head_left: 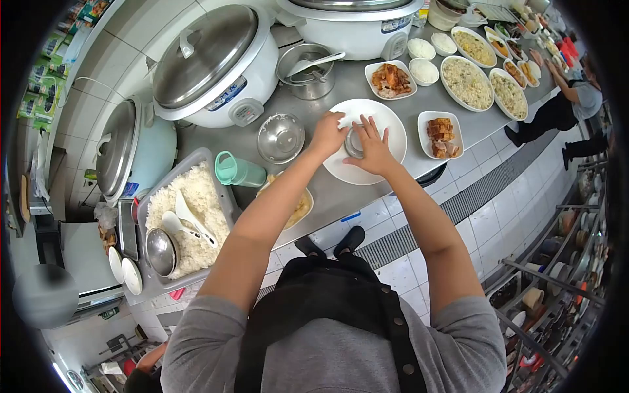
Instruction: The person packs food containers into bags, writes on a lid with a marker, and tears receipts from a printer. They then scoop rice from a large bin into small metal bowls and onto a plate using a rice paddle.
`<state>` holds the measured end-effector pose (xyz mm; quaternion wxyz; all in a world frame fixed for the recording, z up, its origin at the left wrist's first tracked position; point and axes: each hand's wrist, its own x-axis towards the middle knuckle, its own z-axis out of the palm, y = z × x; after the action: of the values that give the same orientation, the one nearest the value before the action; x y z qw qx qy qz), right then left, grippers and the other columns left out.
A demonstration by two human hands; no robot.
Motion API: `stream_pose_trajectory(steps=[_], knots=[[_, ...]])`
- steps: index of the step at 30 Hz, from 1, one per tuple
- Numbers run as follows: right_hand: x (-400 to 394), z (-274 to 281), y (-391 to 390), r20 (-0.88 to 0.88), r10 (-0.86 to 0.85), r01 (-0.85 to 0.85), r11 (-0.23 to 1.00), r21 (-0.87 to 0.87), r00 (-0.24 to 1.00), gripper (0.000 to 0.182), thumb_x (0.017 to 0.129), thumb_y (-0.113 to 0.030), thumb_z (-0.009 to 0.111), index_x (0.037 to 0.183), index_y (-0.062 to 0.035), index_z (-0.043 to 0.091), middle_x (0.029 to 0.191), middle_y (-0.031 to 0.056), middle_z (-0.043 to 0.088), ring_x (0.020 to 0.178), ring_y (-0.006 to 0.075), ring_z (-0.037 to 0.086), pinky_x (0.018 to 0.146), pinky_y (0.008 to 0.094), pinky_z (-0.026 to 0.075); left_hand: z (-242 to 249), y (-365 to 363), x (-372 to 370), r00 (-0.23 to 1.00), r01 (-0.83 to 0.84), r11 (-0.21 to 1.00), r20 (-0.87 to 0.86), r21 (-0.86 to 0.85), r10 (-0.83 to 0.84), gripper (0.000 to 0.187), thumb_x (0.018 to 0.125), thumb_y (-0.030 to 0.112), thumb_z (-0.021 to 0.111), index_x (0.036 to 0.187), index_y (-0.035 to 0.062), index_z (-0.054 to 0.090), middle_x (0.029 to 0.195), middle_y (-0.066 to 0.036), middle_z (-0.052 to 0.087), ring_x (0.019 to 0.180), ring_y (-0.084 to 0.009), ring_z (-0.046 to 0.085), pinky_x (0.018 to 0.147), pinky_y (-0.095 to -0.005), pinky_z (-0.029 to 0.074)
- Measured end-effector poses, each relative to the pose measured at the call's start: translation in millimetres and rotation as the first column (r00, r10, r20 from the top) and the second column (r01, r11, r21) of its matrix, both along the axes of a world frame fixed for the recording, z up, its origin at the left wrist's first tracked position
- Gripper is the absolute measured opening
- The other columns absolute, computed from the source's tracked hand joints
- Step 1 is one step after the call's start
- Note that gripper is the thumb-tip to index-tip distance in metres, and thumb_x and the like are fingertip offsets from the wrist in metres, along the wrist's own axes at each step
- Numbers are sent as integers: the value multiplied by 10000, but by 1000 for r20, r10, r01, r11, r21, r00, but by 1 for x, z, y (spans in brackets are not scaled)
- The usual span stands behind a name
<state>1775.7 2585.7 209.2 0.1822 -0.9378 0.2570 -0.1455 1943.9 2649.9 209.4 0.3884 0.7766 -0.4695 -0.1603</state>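
A large white plate (pixel 386 131) lies on the steel counter in front of me. On it sits a small round metal bowl or mould (pixel 354 145), partly covered by my hands. My left hand (pixel 327 134) is at the left edge of this metal piece, its fingers bent together; what they hold, if anything, is hidden. My right hand (pixel 371 150) rests over the right side of the piece with its fingers spread. An empty metal bowl (pixel 281 138) stands left of the plate. A grey tub (pixel 229 200) of white rice (pixel 177 226) holds white scoops and a metal bowl.
Large rice cookers (pixel 262 72) line the wall. A metal pot (pixel 308 85) with a ladle and a green cup (pixel 246 171) stand nearby. Dishes of meat (pixel 443 134) and rice plates (pixel 466 82) fill the right side. Another person (pixel 583 95) stands at the far right.
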Motion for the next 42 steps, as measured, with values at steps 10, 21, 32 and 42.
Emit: stream_pose_trajectory(steps=[10,21,32,42], knots=[[-21,-16,-7,-121,165,-193,940,-282,979,371,782,-62,682,1142,13,632,1153,65,598,1116,213,598,1162,470,307,13,-76,10,850,299,761,203,575,-487,399,542,215,918,815,32,691,933,-174,705,877,-337,684,779,-402,548],[9,27,1,-263,131,-175,973,-153,956,217,775,-34,643,985,3,686,1110,134,577,1147,288,561,1086,573,359,-17,0,-41,992,29,997,122,74,-38,500,765,77,731,1230,-5,568,1169,-251,614,1115,-415,586,966,-461,467],[223,-64,10,-118,162,-151,984,93,980,298,852,-153,609,1085,34,604,1009,295,652,992,468,624,875,513,493,112,323,-83,940,-192,980,-298,-56,167,369,904,93,678,1266,67,608,928,-34,655,817,-107,635,634,-258,525],[177,205,192,571,122,-435,779,451,812,321,843,16,596,1162,-12,600,1016,116,673,680,154,668,538,274,527,202,438,66,782,-620,662,-256,-421,569,321,918,149,681,1196,-4,636,1142,-102,632,873,-129,655,661,-266,560]])
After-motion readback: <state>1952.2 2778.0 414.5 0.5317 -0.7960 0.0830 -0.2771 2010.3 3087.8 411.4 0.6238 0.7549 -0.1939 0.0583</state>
